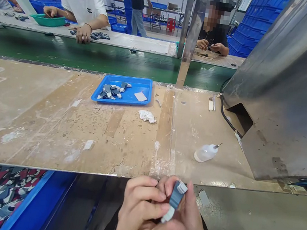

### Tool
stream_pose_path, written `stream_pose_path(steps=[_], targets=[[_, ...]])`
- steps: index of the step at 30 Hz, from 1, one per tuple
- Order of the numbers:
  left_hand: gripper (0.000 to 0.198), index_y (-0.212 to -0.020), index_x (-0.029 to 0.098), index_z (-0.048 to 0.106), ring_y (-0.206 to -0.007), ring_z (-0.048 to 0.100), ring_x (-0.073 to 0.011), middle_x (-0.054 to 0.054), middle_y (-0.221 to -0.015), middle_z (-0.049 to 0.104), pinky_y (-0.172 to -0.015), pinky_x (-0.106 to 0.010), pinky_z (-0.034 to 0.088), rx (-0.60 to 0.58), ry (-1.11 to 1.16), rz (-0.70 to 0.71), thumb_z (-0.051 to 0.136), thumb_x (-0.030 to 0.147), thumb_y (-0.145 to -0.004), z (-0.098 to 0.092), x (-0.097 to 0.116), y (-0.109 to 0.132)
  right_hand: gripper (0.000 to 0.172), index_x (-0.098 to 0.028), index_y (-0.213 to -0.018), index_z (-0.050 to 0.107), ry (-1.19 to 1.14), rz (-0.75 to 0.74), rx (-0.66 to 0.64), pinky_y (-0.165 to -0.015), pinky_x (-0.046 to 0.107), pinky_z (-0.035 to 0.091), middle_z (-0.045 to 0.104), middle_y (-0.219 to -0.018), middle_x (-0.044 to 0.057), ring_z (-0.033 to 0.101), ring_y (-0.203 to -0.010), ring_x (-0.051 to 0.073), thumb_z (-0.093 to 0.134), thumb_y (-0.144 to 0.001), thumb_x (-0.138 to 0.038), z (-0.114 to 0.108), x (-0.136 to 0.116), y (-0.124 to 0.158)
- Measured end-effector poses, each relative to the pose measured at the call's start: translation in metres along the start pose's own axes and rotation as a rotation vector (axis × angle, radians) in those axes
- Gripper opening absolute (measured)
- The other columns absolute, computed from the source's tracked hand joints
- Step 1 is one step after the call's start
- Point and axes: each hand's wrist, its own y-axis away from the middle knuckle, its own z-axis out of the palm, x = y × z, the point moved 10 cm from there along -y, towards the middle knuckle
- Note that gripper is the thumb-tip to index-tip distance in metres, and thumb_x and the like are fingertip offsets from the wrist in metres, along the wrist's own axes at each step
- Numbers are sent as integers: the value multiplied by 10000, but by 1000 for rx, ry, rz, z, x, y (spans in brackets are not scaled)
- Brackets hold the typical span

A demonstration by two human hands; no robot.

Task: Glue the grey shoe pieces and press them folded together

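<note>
Both of my hands meet at the bottom centre, just below the worn bench's front edge. My left hand (139,214) has its fingers curled round a small blue-grey plastic part (176,198) with white ends. My right hand (190,227) pinches the same part from the other side, thumb near its lower white tip. The part stands nearly upright between them. A blue tray (142,86) with several similar grey and white pieces sits farther back on the bench, out of reach of both hands.
A small squeeze bottle (205,152) lies on its side at right, a crumpled white scrap (146,116) near the tray. A large steel housing (288,92) fills the right. A green conveyor (93,55) runs behind; other people work across it. A blue bin (35,205) sits lower left.
</note>
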Motion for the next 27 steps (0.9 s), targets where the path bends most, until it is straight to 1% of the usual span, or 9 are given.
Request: stream_pose_path(steps=[2,3,5,7,9,12,15,23,27], targets=[[359,-745,194,629,-918,592,-191,-31,-827,623,-803,-328,532,-38,54,42,718,523,-858,4,5,2,399,-195,-839,659,-108,57,26,-632,207,440,578,-807,8,521,-719,115,672,-870,-592,0,1,-1],[368,-752,193,634,-920,590,-194,-38,-828,617,-795,-330,528,-47,86,43,653,524,-910,4,5,4,369,-195,-868,657,-158,98,27,-588,189,430,582,-783,0,520,-674,101,678,-879,-564,0,3,-2],[342,-796,186,644,-922,585,-195,-46,-835,602,-805,-341,512,-55,141,12,525,425,-1010,2,0,7,322,-191,-925,644,-242,185,8,-503,163,393,553,-709,-31,456,-535,62,650,-916,-513,0,9,-4],[288,-832,178,649,-935,576,-202,-52,-856,593,-830,-360,492,-63,165,-44,477,297,-1031,-1,-9,11,301,-186,-927,620,-323,262,-19,-420,150,331,492,-638,-65,332,-427,37,629,-932,-487,0,14,-5],[248,-849,175,647,-949,569,-211,-55,-879,592,-858,-382,475,-62,184,-104,478,233,-1021,-3,-18,13,325,-185,-916,606,-385,315,-19,-370,141,268,445,-594,-85,253,-396,30,661,-903,-506,-4,18,-6],[228,-852,179,644,-943,565,-214,-49,-872,590,-863,-392,461,-55,211,-184,482,193,-1013,-5,-31,16,346,-184,-869,598,-413,374,9,-356,131,227,390,-540,-97,233,-391,28,726,-848,-505,-10,23,-5],[234,-841,184,644,-932,562,-210,-41,-864,589,-860,-391,449,-43,225,-229,479,164,-1006,-6,-38,18,307,-178,-820,589,-409,397,48,-357,127,213,343,-514,-105,215,-385,21,769,-824,-426,-14,24,-1],[229,-845,191,641,-911,561,-202,-28,-848,589,-842,-387,457,-57,264,-293,484,175,-1010,0,-45,20,441,-170,-778,541,-529,375,228,-339,120,129,173,-542,-136,163,-383,4,936,-619,-283,-19,26,1],[230,-829,192,632,-912,562,-197,-26,-853,589,-840,-380,465,-76,266,-316,489,178,-1009,3,-47,20,454,-164,-775,541,-564,379,239,-338,123,108,150,-552,-138,141,-386,2,948,-597,-258,-18,25,0]])
